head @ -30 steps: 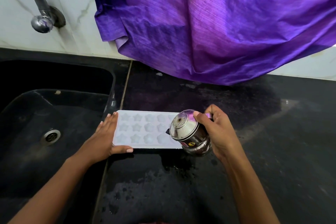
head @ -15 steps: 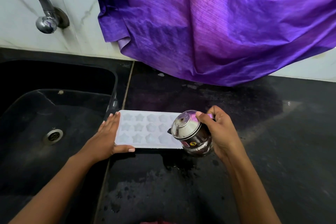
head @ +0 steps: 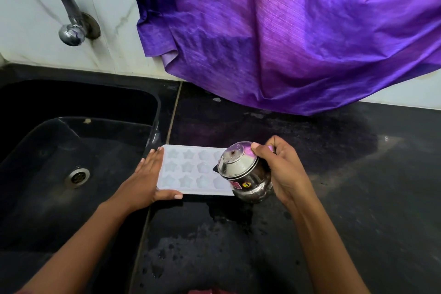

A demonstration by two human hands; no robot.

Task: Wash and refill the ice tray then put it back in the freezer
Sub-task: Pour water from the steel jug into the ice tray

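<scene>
1. Nearest: black polished stone counter, glossy, with water drops scattered over its near part.
2. Left hand was open. Straight fingers lay against the left short end of the ice tray, and the thumb lay along its near long edge.
3. The tray was pale translucent plastic, rectangular, with three rows of star-shaped cells facing up. It lay flat on the counter. Its long axis ran left to right, the left end by the rim of the sink and the right end hidden behind the pot.
4. Right hand was curled round a small steel pot. The pot was shiny, round-bellied and domed, tilted left over the tray's right end, with a sticker marked "3".
5. The sink was a black, smooth basin with a round metal drain.
6. Farthest: curved grey metal tap on the pale veined wall, and a creased purple cloth, finely ribbed, hanging down to the counter.
</scene>
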